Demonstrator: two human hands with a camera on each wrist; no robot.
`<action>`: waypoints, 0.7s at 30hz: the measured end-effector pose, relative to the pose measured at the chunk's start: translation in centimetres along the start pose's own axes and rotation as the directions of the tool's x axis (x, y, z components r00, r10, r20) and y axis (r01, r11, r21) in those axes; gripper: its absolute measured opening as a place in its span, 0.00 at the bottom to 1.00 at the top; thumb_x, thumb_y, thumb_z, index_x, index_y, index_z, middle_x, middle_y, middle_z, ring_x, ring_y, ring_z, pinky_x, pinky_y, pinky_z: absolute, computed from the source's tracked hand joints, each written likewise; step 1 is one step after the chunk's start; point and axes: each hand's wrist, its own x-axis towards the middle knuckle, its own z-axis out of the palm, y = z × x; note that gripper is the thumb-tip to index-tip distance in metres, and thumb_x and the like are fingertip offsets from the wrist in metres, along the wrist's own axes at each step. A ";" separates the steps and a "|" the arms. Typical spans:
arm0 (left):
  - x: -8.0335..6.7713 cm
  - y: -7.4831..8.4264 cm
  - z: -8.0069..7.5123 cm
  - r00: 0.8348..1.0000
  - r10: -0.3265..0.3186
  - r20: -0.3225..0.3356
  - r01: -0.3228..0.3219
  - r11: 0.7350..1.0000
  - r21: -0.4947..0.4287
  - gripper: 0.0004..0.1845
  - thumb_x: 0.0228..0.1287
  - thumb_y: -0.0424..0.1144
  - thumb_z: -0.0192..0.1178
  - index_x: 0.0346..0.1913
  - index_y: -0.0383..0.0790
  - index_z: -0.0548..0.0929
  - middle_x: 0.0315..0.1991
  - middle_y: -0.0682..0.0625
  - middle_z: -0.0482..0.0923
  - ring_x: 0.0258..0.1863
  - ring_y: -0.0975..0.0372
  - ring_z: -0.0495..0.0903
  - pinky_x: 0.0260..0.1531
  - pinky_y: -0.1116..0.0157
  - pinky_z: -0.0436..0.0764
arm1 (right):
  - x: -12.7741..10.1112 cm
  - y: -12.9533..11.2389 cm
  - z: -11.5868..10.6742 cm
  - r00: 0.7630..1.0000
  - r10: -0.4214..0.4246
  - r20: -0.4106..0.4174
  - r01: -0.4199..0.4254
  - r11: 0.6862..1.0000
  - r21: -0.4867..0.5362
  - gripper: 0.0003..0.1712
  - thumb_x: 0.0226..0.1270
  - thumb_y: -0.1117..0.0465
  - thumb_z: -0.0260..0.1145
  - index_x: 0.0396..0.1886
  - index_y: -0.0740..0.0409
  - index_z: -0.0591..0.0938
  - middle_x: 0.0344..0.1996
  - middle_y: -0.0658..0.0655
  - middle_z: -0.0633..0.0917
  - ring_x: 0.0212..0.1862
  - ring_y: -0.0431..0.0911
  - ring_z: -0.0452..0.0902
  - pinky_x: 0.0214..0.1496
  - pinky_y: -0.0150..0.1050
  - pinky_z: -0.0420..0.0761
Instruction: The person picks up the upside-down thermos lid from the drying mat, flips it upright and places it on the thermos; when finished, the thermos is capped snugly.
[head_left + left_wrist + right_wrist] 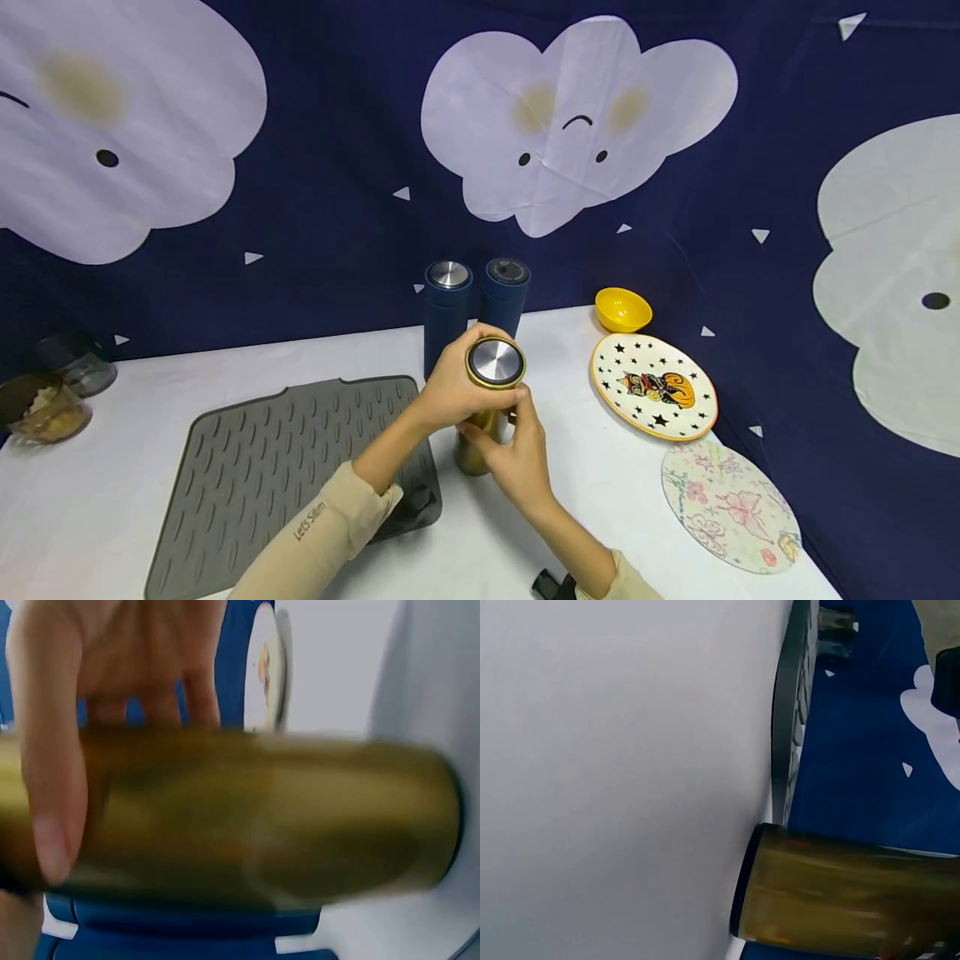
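Gold flask (483, 408) stands upright on white bench (600, 500) w/ left hand (450, 387) wrapped round its top & right hand (517, 454) gripping its body; a slip could, I judge, knock it into two blue flasks (472, 308) just behind.

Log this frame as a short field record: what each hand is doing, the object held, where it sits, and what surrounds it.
left hand: grips the upper part of the gold flask
right hand: holds the flask's body lower down
flask state: upright, steel-topped lid on, base at the white table
behind it: two dark blue flasks
left of it: grey ribbed mat
right of it: star-patterned plate, yellow bowl, floral coaster
far left: two glass jars
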 end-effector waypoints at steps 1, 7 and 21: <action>-0.2 0.1 0.4 0.998 -0.005 -0.060 0.006 1.000 0.013 0.31 0.44 0.30 0.77 0.53 0.39 0.75 0.48 0.45 0.80 0.46 0.55 0.81 0.50 0.56 0.82 | 0.0 0.0 0.1 1.000 -0.005 -0.008 0.005 1.000 -0.004 0.35 0.51 0.60 0.79 0.58 0.53 0.73 0.50 0.51 0.82 0.51 0.46 0.78 0.53 0.47 0.77; -1.1 0.7 2.7 0.937 -0.012 -0.348 0.041 0.996 0.076 0.32 0.43 0.37 0.79 0.52 0.41 0.75 0.47 0.47 0.81 0.49 0.57 0.82 0.48 0.59 0.83 | -0.3 0.1 0.5 0.996 -0.049 -0.070 0.045 0.998 -0.048 0.36 0.46 0.72 0.72 0.59 0.57 0.72 0.42 0.55 0.81 0.46 0.47 0.77 0.49 0.47 0.78; -0.5 0.0 -1.7 0.985 -0.055 0.165 0.082 0.983 -0.162 0.42 0.49 0.31 0.68 0.71 0.41 0.66 0.61 0.39 0.71 0.61 0.48 0.72 0.64 0.47 0.71 | 0.1 -0.1 0.2 1.000 -0.013 0.019 0.013 1.000 0.024 0.38 0.51 0.59 0.80 0.61 0.51 0.73 0.52 0.50 0.82 0.53 0.45 0.78 0.54 0.49 0.77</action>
